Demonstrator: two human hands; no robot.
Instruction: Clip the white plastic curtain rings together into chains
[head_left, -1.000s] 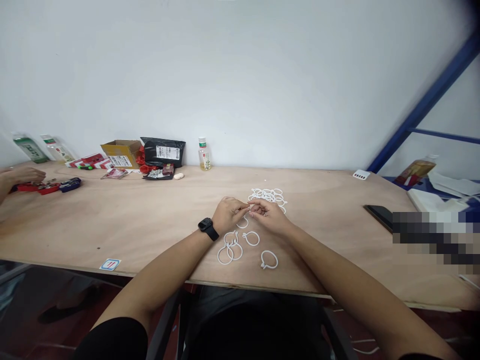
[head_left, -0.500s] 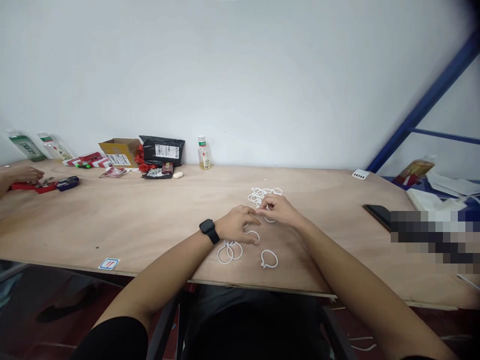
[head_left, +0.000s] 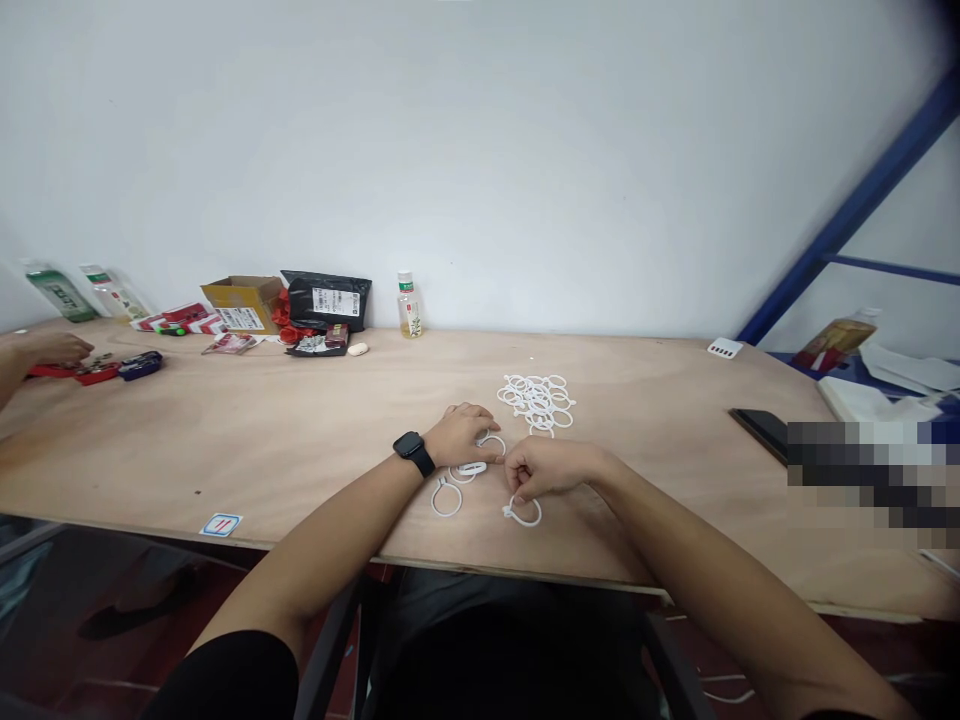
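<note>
Several white rings lie in a pile [head_left: 536, 398] on the wooden table, beyond my hands. My right hand [head_left: 544, 468] is closed, its thumb and fingertips pinching the rim of a white ring [head_left: 526, 513] near the front edge. Left of it, my left hand [head_left: 469, 437], with a black watch on the wrist, has its fingers apart over a few white rings. One ring [head_left: 493, 443] shows partly between its thumb and fingers, and whether it is touched cannot be told. Nearer the edge lies another white ring [head_left: 446, 498].
A clear bottle [head_left: 409, 308], a black package [head_left: 326, 300] and a cardboard box [head_left: 241, 303] stand by the wall. At the far left is another person's hand [head_left: 64, 348] beside red and blue cases. A phone [head_left: 759, 432] lies on the right.
My right hand has moved from the pile toward the front edge and taken hold of the near ring. My left hand has shifted slightly left, and the rings beneath it have moved.
</note>
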